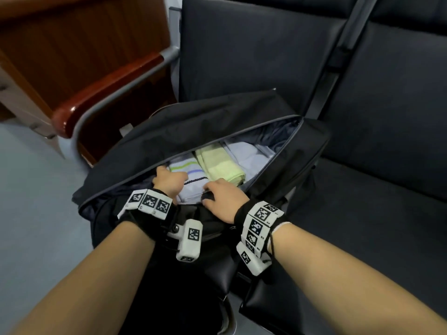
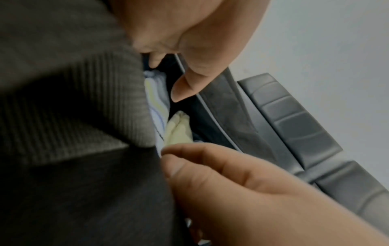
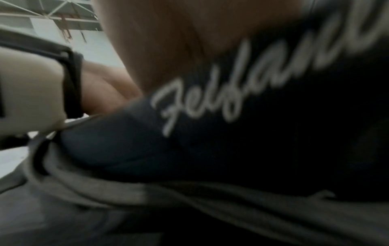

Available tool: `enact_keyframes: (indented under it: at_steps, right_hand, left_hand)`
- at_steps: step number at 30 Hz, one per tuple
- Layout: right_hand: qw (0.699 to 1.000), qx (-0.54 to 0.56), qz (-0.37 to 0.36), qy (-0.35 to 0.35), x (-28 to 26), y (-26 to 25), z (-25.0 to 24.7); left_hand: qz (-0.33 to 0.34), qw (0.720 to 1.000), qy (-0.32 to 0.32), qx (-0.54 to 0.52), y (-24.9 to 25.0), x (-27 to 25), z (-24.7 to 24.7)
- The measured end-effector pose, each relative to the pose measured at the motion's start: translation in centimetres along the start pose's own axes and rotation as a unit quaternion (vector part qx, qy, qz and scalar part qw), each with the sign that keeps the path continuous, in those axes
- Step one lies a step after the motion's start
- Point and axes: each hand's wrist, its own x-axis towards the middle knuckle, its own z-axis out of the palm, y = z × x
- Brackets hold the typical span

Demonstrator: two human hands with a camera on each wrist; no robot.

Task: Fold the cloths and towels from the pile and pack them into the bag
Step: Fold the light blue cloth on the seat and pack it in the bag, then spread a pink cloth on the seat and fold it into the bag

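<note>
A: Bag (image 1: pixel 242 117) sits unzipped on the seat (image 1: pixel 362 213), striped towel (image 1: pixel 191 175) inside at your 12 o'clock.

B: Your left hand (image 1: pixel 169 180) and right hand (image 1: pixel 225 199) both grasp that towel.

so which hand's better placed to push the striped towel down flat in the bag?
Left, probably. The left hand already rests on the striped towel inside the bag. The right hand sits at the near rim, on the bag's edge.
</note>
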Motion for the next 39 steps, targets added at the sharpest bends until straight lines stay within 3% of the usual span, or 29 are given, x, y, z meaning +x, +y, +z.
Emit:
enact_keyframes:
  at_steps: [2, 5, 8, 11, 16, 20, 25, 30, 39]
  right_hand:
    - [1.0, -0.003, -0.004, 0.006, -1.9, -0.6, -0.7]
    - [0.999, 0.012, -0.028, 0.012, -5.7, -0.8, -1.7]
    - [0.998, 0.003, -0.052, 0.025, -11.1, 0.2, -3.3]
    - [0.996, 0.03, -0.034, 0.081, -18.0, 3.4, -5.5]
    - [0.973, 0.056, 0.093, 0.202, -32.1, 13.3, -9.2]
    - [0.934, 0.064, 0.209, 0.282, -43.0, 21.9, -10.3]
    - [0.881, 0.085, 0.295, 0.361, -52.8, 31.8, -9.8]
    - [0.847, 0.057, 0.357, 0.39, -57.2, 40.8, -9.1]
    - [0.855, 0.006, 0.399, 0.33, -54.6, 49.1, -10.6]
  left_hand:
    - [0.029, 0.998, 0.002, 0.047, 0.3, -2.1, -0.6]
    - [0.08, 0.991, -0.048, 0.091, 0.9, -6.4, -0.8]
    - [0.156, 0.973, -0.078, 0.151, 1.4, -11.3, 0.5]
    - [0.239, 0.946, -0.1, 0.196, 2.5, -17.5, 4.0]
    - [0.372, 0.872, -0.177, 0.263, 2.8, -28.4, 14.7]
    - [0.408, 0.821, -0.282, 0.283, 0.6, -37.0, 25.2]
    - [0.429, 0.774, -0.372, 0.279, -2.8, -45.0, 36.1]
    - [0.431, 0.754, -0.41, 0.28, -5.1, -48.8, 44.0]
    - [0.422, 0.74, -0.425, 0.307, -7.0, -49.1, 50.5]
